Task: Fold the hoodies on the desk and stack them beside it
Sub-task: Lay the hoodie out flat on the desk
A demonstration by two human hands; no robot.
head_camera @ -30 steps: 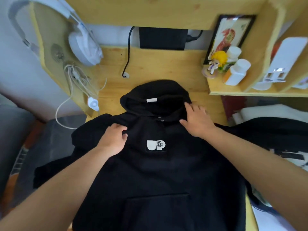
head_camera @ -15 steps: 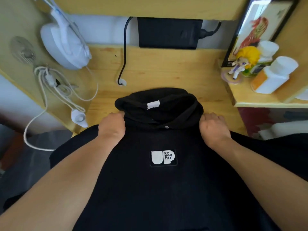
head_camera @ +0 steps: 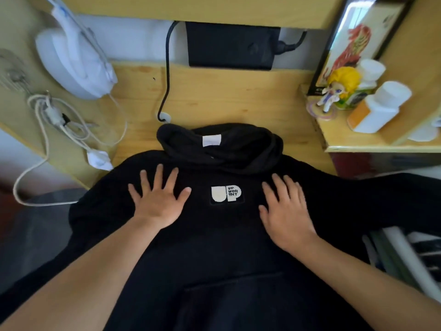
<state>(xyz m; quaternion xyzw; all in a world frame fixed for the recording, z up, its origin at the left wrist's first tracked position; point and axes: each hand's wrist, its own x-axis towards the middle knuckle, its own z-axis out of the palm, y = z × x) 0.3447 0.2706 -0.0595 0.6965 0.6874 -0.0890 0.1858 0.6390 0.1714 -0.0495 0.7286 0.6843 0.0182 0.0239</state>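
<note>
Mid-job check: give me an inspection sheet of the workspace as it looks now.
Surface: wooden desk, bare at the back.
Job's things: black hoodie spread front up, hood toward the wall, unfolded.
Clutter: white headphones; figurine, white bottles on side shelf.
Hands: left hand, right hand flat, open, either side of the logo.
Cables: black cable; white cord.
Surroundings: black box at wall.

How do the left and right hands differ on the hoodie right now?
The left hand has its fingers fanned wide; the right hand keeps its fingers closer together. The left hand lies left of the chest logo, the right hand right of it. Both rest open and flat on the black hoodie, gripping nothing.
</note>
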